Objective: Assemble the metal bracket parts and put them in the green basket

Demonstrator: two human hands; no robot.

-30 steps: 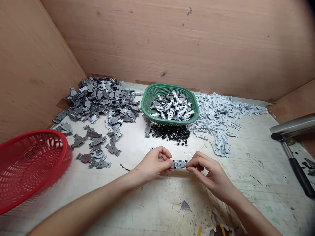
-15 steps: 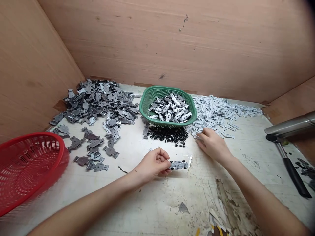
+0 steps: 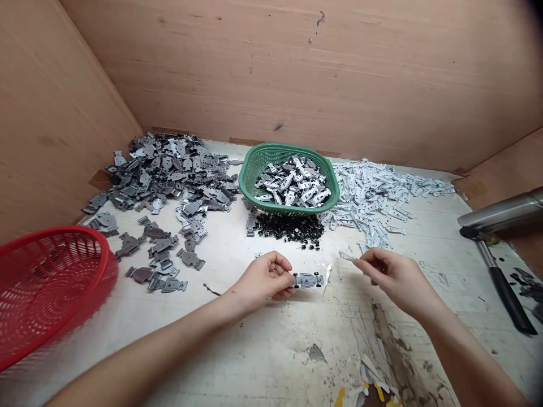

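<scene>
My left hand [image 3: 266, 278] is closed in a pinch on one end of a small grey metal plate [image 3: 309, 280] fitted with black pieces, held just above the worn white tabletop [image 3: 271, 350]. My right hand [image 3: 392, 277] is closed on a thin light-grey metal strip [image 3: 347, 256], held a little to the right of the plate and apart from it. Behind my hands lies a small heap of black parts [image 3: 292, 228] in front of a green basket [image 3: 254, 175] of assembled pieces.
A pile of dark grey plates [image 3: 165, 175] spreads at the back left. Light-grey strips [image 3: 382, 195] are heaped at the back right. A red basket [image 3: 46, 282] sits at the left edge. A metal lever tool [image 3: 500, 226] stands at the right. Wooden walls enclose the bench.
My right hand let go of the plate, reached to the light-grey strip pile, and came back holding one strip. My left hand kept the plate in place.
</scene>
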